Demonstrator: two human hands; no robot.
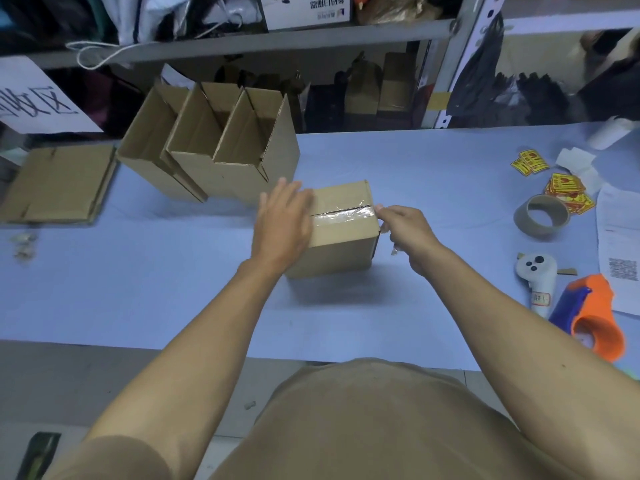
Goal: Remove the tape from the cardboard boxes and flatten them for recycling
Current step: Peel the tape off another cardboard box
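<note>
A small closed cardboard box (341, 244) stands in the middle of the blue table. A strip of clear tape (343, 215) runs across its top seam. My left hand (282, 223) lies flat on the box's left top with straight fingers. At the right top edge of the box, my right hand (405, 233) pinches the end of the tape between thumb and forefinger. Three open, empty boxes (214, 147) stand in a row behind and to the left. A stack of flattened cardboard (59, 183) lies at the far left.
On the right lie an empty tape core (542, 216), yellow stickers (568, 192), a white controller (538, 275), an orange and blue tape dispenser (588, 317) and paper sheets (618, 251). Metal shelving (242, 43) with bags stands behind the table. Small tape scraps (23, 244) lie at the left.
</note>
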